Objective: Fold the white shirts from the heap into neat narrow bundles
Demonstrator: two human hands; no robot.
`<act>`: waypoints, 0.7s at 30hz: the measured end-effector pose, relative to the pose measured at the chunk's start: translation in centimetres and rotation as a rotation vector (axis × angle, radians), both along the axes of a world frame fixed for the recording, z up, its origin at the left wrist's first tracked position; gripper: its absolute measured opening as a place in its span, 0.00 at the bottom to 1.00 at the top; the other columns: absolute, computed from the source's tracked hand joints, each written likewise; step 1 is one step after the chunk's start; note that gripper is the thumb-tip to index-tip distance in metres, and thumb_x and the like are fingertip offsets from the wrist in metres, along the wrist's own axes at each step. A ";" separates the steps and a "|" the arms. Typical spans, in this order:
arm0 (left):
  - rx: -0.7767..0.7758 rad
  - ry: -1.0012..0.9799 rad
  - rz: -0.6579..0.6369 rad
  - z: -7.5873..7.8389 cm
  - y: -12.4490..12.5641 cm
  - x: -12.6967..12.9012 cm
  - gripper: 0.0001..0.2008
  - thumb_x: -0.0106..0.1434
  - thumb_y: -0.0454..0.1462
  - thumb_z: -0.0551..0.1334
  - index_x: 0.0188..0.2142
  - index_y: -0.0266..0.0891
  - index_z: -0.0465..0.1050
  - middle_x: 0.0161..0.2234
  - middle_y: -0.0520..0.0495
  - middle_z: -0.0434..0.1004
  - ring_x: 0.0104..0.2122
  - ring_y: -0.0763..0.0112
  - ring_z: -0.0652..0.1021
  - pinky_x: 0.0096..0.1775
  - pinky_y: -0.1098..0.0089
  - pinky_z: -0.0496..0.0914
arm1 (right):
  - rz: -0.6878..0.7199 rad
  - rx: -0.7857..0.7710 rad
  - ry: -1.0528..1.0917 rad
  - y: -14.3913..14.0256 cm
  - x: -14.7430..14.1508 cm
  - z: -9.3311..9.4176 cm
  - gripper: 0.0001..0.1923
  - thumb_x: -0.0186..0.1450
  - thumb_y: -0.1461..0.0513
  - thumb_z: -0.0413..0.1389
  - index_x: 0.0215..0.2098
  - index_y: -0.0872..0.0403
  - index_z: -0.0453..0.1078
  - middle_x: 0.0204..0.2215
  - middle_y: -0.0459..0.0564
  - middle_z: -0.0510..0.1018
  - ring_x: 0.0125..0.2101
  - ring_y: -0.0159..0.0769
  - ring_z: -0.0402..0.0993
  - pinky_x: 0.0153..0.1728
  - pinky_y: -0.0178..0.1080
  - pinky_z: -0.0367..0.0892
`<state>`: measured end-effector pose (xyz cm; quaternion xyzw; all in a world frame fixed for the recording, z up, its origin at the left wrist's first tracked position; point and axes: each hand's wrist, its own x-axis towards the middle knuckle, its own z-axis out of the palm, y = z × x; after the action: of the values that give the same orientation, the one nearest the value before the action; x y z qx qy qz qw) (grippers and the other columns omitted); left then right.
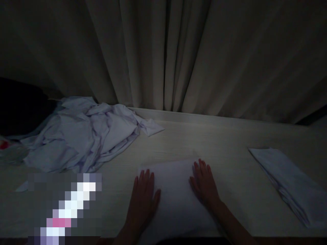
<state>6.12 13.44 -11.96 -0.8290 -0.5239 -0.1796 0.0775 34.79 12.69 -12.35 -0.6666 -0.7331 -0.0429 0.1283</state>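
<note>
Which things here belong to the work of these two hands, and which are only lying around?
In the work:
Left hand and right hand, on the white cloth
Probably also the crumpled fabric pile and the folded cloth, similarly pale

Apparently just lying about:
Dark object, far left, unidentifiable
Small red thing at the left edge, unclear

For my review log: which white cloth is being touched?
The middle cloth, flat under left hand and right hand; the crumpled heap at left and folded cloth at right lie untouched.
</note>
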 end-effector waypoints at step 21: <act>-0.028 -0.076 -0.044 -0.9 -1.6 -4.0 0.21 0.63 0.35 0.51 0.56 0.38 0.64 0.58 0.38 0.66 0.59 0.56 0.64 0.55 0.54 0.63 | 0.106 0.023 -0.011 -5.4 -0.5 -3.3 0.31 0.67 0.55 0.46 0.65 0.52 0.44 0.65 0.57 0.47 0.64 0.47 0.42 0.61 0.54 0.52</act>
<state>2.10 11.86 -12.85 -0.8338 -0.5106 -0.2055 0.0420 34.26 7.34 -15.61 -0.6249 -0.7676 -0.0483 0.1341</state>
